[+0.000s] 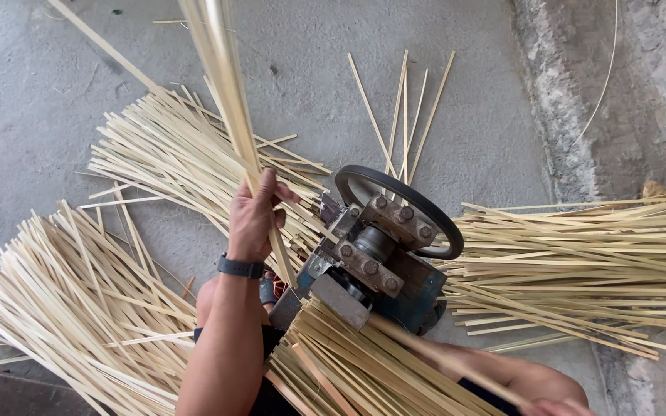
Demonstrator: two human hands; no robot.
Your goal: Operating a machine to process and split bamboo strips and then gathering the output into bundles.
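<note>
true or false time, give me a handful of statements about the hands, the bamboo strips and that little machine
1. The left hand grips a bundle of bamboo strips that points up. True.
2. The machine has a belt wheel on it. True.
3. The left wrist is bare. False: it wears a dark watch.
4. The floor is wooden planks. False: it is grey concrete.
5. Strips lie only left of the machine. False: a pile lies on its right too.
</note>
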